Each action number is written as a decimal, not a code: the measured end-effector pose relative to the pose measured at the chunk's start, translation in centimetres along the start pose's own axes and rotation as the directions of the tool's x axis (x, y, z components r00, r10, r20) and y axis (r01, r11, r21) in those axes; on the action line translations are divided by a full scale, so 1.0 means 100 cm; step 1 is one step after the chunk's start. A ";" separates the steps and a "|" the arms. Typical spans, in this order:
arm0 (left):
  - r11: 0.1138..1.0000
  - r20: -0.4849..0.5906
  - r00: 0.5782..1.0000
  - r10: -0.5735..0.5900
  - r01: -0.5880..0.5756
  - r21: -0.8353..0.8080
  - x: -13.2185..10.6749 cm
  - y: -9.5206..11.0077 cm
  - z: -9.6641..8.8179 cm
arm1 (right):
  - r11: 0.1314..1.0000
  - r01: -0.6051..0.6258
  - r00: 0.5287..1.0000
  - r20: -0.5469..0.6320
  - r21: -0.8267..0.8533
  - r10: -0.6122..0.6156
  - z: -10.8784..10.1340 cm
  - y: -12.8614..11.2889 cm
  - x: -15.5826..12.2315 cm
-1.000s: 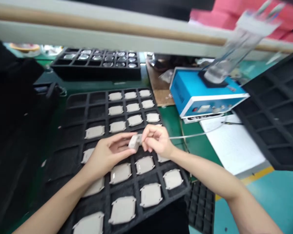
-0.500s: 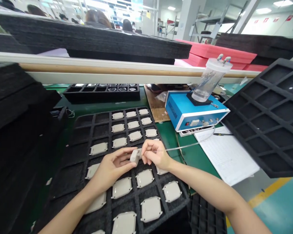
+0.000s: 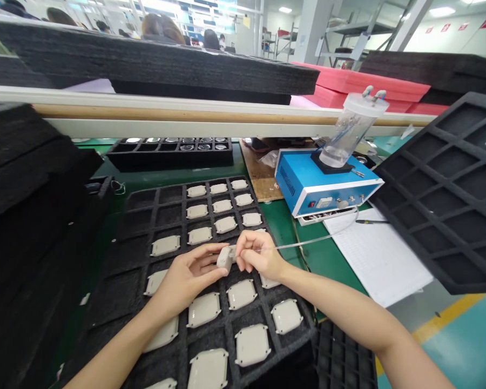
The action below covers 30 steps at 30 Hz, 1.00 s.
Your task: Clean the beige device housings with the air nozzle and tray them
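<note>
Between the thumb and fingers of my left hand [image 3: 188,273], a beige watch case [image 3: 225,259] is held tilted on edge above the foam tray. My right hand [image 3: 261,255] is closed, with its fingertips pinched right beside the case. A clear thin tube [image 3: 308,241] runs from those fingers to the front of the blue box [image 3: 332,192]; whatever tip it ends in is mostly hidden by the fingers. Below both hands, the black foam tray [image 3: 222,340] carries several more beige cases [image 3: 242,294] in its pockets.
A clear cylinder [image 3: 350,132] stands on the blue box. White paper sheets [image 3: 378,259] with a pen [image 3: 371,222] lie to the right, beneath a tilted black tray [image 3: 449,194]. Black foam stacks [image 3: 28,178] rise at left. A shelf rail [image 3: 210,115] crosses behind a tray of round parts [image 3: 166,155].
The view has shifted very slightly. Both hands keep their hold on the case and the tube end, nearly unmoved.
</note>
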<state>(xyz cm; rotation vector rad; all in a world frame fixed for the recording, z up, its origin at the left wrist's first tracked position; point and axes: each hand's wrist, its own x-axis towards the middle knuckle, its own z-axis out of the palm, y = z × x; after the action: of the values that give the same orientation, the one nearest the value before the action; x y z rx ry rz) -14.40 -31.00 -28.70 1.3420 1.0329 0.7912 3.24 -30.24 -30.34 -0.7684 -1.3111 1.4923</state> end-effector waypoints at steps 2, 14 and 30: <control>1.000 -0.017 1.000 0.001 -0.001 0.001 0.000 0.000 0.001 | 1.000 -0.005 1.000 0.003 0.003 0.005 0.000 0.000 0.000; 1.000 0.006 1.000 0.003 -0.003 0.003 0.002 -0.004 -0.002 | 1.000 -0.025 1.000 -0.002 -0.001 0.025 0.000 -0.001 0.001; 1.000 -0.014 1.000 0.004 -0.004 -0.001 0.001 -0.001 0.000 | 0.999 -0.029 1.000 0.003 -0.015 0.029 0.000 -0.002 0.000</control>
<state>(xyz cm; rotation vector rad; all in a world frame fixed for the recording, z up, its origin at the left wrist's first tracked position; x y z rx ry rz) -14.35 -30.97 -28.82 1.3394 1.0411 0.8047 3.28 -30.28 -30.13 -0.7974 -1.3202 1.5088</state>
